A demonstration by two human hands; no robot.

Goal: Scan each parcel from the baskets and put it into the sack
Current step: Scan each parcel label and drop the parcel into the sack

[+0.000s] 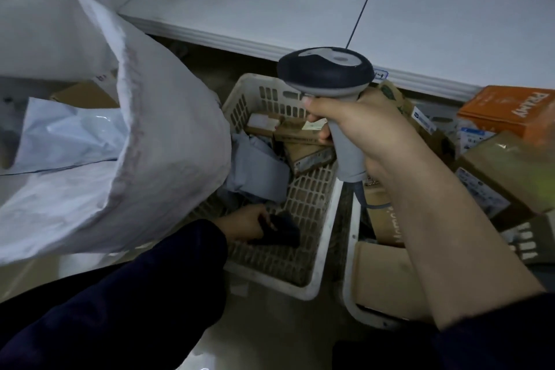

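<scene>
Scanner (pixel 326 70) being clutched by its handle in the right hand (pixel 366 129) above the baskets, left hand (pixel 243 224) gripping a dark parcel (pixel 283 231) down in the left basket (pixel 300 288), just beside the white sack (pixel 168 135).

White woven sack (pixel 168 144) is on the left, mouth open, with a pale mailer (pixel 69 135) showing inside. 2 white slotted baskets: the left one (pixel 300 288) has a grey mailer (pixel 258 168), small boxes (pixel 306 153) far end and a dark parcel (pixel 285 231) near. The right one (pixel 350 249) is piled with brown boxes (pixel 381 276). Grey scanner (pixel 327 72) is held upright above them.
</scene>
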